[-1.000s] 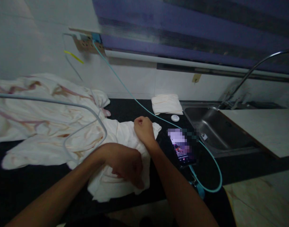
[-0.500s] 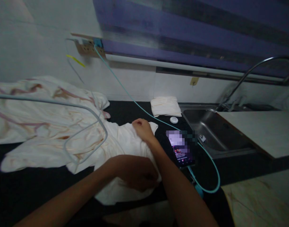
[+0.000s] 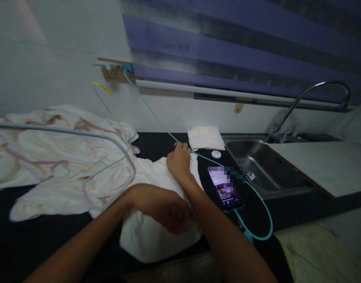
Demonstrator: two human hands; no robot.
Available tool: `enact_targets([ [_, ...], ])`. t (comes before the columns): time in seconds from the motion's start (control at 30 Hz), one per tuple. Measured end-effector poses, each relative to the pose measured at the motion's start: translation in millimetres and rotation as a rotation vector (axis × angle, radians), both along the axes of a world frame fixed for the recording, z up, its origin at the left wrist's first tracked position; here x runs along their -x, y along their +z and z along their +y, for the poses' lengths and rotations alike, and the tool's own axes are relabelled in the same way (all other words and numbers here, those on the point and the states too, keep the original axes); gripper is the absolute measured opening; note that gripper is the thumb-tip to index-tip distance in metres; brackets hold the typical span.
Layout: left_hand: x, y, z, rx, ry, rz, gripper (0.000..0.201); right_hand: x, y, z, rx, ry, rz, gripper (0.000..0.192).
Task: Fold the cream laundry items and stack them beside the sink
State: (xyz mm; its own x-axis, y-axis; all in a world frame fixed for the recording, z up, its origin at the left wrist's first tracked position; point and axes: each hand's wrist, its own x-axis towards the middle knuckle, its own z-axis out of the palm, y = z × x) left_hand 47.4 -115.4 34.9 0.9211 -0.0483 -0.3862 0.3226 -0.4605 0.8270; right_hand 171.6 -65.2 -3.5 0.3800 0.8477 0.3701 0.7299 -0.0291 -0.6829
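A white cloth (image 3: 157,241) lies spread on the black counter in front of me. My left hand (image 3: 171,212) is over its near half, fingers curled in and pressed to the fabric near its right side, partly behind my right forearm. Farther off, my right hand (image 3: 179,159) is closed at the cloth's far edge, its fingers bent down into the fabric. My right arm crosses over past the left hand. The fingertips of both hands are mostly hidden.
A heap of white cloth with brownish marks (image 3: 50,157) lies left, under a grey cable (image 3: 121,147). Behind are a folded white cloth (image 3: 206,138) and a small white disc (image 3: 216,154). Right: a lit phone (image 3: 226,192) on a teal cable (image 3: 267,212), a sink (image 3: 257,159), a board (image 3: 325,165).
The view has tilted up slightly. My right hand has shifted slightly along the cloth's far edge. My left hand has moved a little to the left and up, still over the cloth.
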Motion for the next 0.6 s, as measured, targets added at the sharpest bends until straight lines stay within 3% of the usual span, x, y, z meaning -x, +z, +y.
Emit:
enact_targets([
  [0.1,16.5,5.2,28.6,0.197,0.101,-0.014,0.035,13.6,-0.6,-30.7,-0.012,-0.069,-0.079,0.050],
  [0.23,20.0,-8.4,52.4,0.139,0.177,-0.020,0.028,8.2,-18.9,-60.5,0.126,-0.010,-0.141,0.047],
  [0.3,16.2,-17.6,58.6,-0.030,0.294,-0.050,0.032,1.8,-28.4,-69.6,0.199,0.042,-0.244,0.038],
  [0.43,8.1,-40.4,67.6,-0.691,0.641,-0.285,0.039,-2.2,-39.4,-80.3,0.172,0.105,-0.417,0.036],
  [0.5,6.3,-54.7,70.9,-0.909,0.621,-0.353,0.049,-1.5,-42.7,-84.6,0.151,0.109,-0.440,0.042],
  [0.6,5.9,-75.3,72.3,-1.016,0.554,-0.322,0.059,-3.3,-48.1,-92.1,0.124,0.105,-0.444,0.052],
])
